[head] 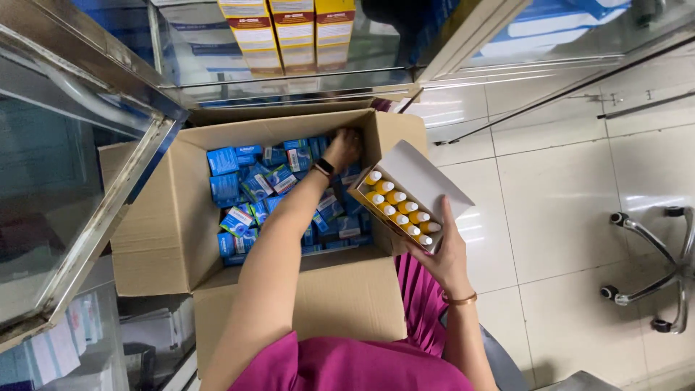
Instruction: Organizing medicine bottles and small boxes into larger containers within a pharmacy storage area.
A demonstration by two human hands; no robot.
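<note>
My left hand [344, 148], a dark watch on its wrist, reaches into the far right corner of an open cardboard carton [159, 239]. The carton is filled with several small blue packets [250, 185]. The fingers curl down among the packets, and whether they grip one is hidden. My right hand [443, 255] holds an open white box [423, 174] from below, next to the carton's right wall. Inside the white box lie two rows of small white bottles with yellow caps [398, 206].
A glass cabinet door [65, 181] with a metal frame stands open on the left. Yellow-and-white boxes [289, 32] stand on a glass shelf beyond the carton. White floor tiles [565, 195] spread to the right, with a chrome chair base on castors [651, 268].
</note>
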